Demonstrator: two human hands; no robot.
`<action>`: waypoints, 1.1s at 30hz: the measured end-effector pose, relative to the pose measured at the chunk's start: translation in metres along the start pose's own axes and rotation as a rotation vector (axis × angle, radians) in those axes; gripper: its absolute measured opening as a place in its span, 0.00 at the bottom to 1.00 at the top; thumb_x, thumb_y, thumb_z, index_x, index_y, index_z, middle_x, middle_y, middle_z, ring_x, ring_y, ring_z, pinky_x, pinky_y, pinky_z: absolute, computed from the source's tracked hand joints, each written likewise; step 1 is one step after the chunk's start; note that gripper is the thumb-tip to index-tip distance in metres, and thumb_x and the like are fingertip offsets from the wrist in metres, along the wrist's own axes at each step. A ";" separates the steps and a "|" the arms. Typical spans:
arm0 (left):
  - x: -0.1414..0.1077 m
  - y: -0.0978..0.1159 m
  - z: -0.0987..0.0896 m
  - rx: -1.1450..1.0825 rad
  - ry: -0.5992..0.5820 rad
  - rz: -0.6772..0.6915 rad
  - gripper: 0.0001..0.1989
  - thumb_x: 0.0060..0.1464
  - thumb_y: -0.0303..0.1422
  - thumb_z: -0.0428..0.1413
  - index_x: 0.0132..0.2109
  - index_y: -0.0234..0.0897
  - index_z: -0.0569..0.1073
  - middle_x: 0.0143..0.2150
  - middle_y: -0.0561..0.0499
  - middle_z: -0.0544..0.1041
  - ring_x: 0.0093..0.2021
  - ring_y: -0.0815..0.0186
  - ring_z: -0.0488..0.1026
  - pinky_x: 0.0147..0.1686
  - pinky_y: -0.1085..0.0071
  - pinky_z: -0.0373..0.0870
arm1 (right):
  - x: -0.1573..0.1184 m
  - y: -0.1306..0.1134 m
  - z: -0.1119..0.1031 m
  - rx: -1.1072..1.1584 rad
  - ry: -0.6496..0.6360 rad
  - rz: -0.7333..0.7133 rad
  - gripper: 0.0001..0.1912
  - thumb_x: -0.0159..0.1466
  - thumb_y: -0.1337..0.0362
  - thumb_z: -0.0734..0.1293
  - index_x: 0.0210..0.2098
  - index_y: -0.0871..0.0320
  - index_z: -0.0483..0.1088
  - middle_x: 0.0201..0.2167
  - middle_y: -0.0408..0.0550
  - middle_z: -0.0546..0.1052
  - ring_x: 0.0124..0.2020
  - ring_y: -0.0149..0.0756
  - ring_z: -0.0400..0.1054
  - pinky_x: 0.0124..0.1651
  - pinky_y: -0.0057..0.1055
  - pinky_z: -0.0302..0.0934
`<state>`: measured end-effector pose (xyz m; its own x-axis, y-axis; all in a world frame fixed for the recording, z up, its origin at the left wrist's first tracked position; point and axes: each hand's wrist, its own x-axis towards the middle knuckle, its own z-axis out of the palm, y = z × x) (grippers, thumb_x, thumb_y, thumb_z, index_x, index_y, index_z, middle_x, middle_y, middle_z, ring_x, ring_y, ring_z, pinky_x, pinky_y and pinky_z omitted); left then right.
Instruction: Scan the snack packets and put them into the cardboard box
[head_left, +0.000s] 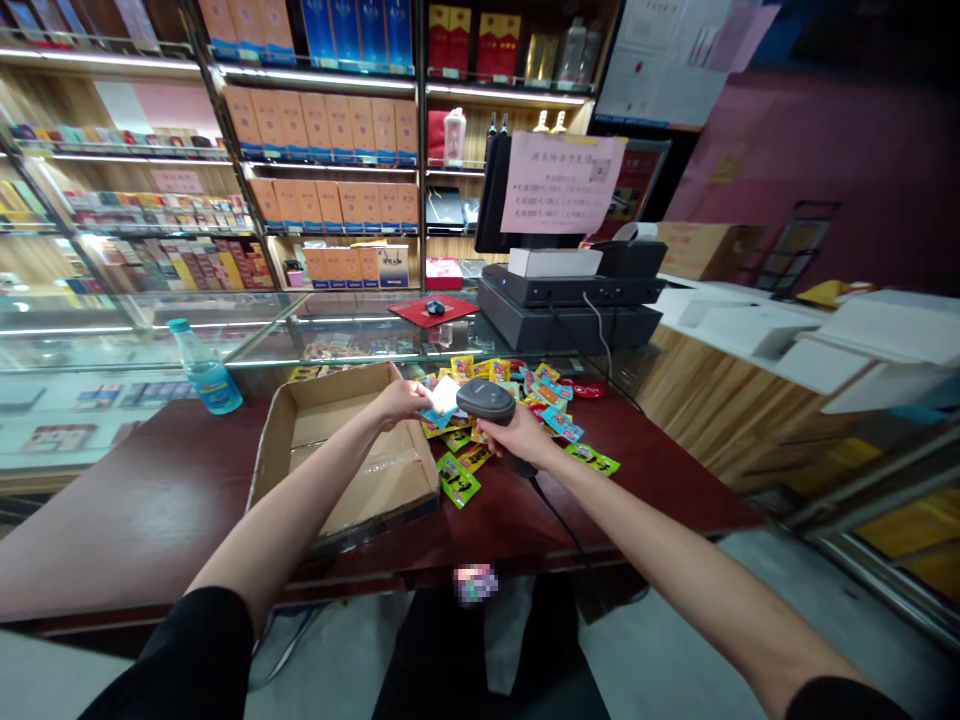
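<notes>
My right hand (517, 435) is closed round the handle of a dark barcode scanner (486, 400), whose head points away from me and to the left. My left hand (403, 402) pinches a small blue snack packet (442, 402) just in front of the scanner; part of the packet shows bright white. Beneath and behind both hands lies a loose heap of colourful snack packets (556, 392). Nearer to me rests a green packet (457, 482). An open cardboard box (274, 445) stands under my left forearm, with its bare bottom showing.
A blue-labelled bottle (208, 375) stands at the left of the dark red table (165, 480). Behind is a glass counter (262, 335) bearing a mouse (435, 307), a monitor (495, 195) and a cash drawer (562, 315). The scanner's cable (559, 515) runs down to the table's front edge.
</notes>
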<state>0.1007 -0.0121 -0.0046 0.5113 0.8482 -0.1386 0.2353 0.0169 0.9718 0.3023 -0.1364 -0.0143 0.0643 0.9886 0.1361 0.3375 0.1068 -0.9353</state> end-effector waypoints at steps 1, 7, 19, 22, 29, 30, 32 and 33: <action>-0.004 0.002 -0.005 -0.014 0.010 -0.003 0.09 0.40 0.27 0.65 0.27 0.32 0.71 0.25 0.51 0.77 0.27 0.69 0.75 0.32 0.72 0.75 | 0.000 -0.001 0.001 0.013 -0.008 -0.004 0.10 0.55 0.58 0.70 0.24 0.56 0.69 0.13 0.41 0.70 0.12 0.31 0.61 0.17 0.29 0.57; -0.031 0.012 -0.033 0.057 0.064 0.015 0.10 0.39 0.28 0.66 0.27 0.31 0.72 0.25 0.49 0.77 0.26 0.68 0.75 0.30 0.71 0.75 | 0.001 -0.007 0.010 0.041 -0.045 -0.049 0.11 0.55 0.56 0.70 0.24 0.55 0.69 0.12 0.41 0.69 0.13 0.30 0.61 0.17 0.28 0.56; -0.030 0.014 -0.027 0.050 0.014 0.031 0.11 0.39 0.31 0.67 0.27 0.32 0.73 0.26 0.48 0.78 0.27 0.67 0.75 0.32 0.69 0.76 | 0.005 0.001 0.006 -0.010 -0.035 -0.081 0.09 0.56 0.58 0.69 0.25 0.56 0.70 0.13 0.42 0.71 0.14 0.33 0.64 0.17 0.30 0.59; -0.027 0.012 -0.028 0.105 -0.017 0.048 0.10 0.39 0.31 0.67 0.28 0.31 0.75 0.27 0.47 0.79 0.28 0.66 0.76 0.32 0.70 0.75 | 0.006 0.003 0.003 -0.026 -0.044 -0.090 0.11 0.58 0.57 0.68 0.24 0.56 0.70 0.14 0.43 0.71 0.14 0.32 0.64 0.18 0.29 0.59; -0.025 0.013 -0.025 0.053 0.018 0.028 0.12 0.39 0.32 0.68 0.29 0.32 0.74 0.25 0.50 0.77 0.26 0.69 0.75 0.31 0.70 0.75 | 0.006 -0.001 0.006 0.013 -0.098 -0.064 0.08 0.56 0.58 0.70 0.27 0.56 0.71 0.13 0.41 0.70 0.13 0.31 0.62 0.17 0.29 0.58; -0.025 0.013 -0.025 0.049 0.028 0.031 0.14 0.37 0.33 0.69 0.29 0.32 0.73 0.25 0.51 0.77 0.25 0.69 0.74 0.30 0.71 0.74 | 0.006 -0.002 0.005 0.029 -0.099 -0.058 0.08 0.55 0.58 0.71 0.28 0.56 0.71 0.12 0.41 0.69 0.13 0.31 0.62 0.17 0.29 0.58; -0.027 0.013 -0.029 0.050 0.045 0.032 0.17 0.34 0.35 0.70 0.29 0.32 0.72 0.25 0.51 0.77 0.25 0.69 0.74 0.29 0.71 0.74 | 0.004 -0.004 0.003 0.058 -0.099 -0.054 0.09 0.55 0.57 0.71 0.28 0.56 0.71 0.13 0.41 0.70 0.13 0.31 0.62 0.17 0.29 0.58; -0.030 0.012 -0.033 0.052 0.044 0.030 0.18 0.33 0.36 0.71 0.30 0.32 0.72 0.25 0.51 0.77 0.26 0.69 0.75 0.29 0.71 0.74 | 0.004 -0.005 0.002 0.064 -0.100 -0.054 0.09 0.56 0.57 0.71 0.29 0.56 0.71 0.13 0.41 0.70 0.13 0.31 0.62 0.17 0.29 0.58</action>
<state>0.0610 -0.0195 0.0174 0.4824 0.8702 -0.1003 0.2640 -0.0352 0.9639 0.2996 -0.1330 -0.0101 -0.0473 0.9865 0.1565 0.2767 0.1635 -0.9469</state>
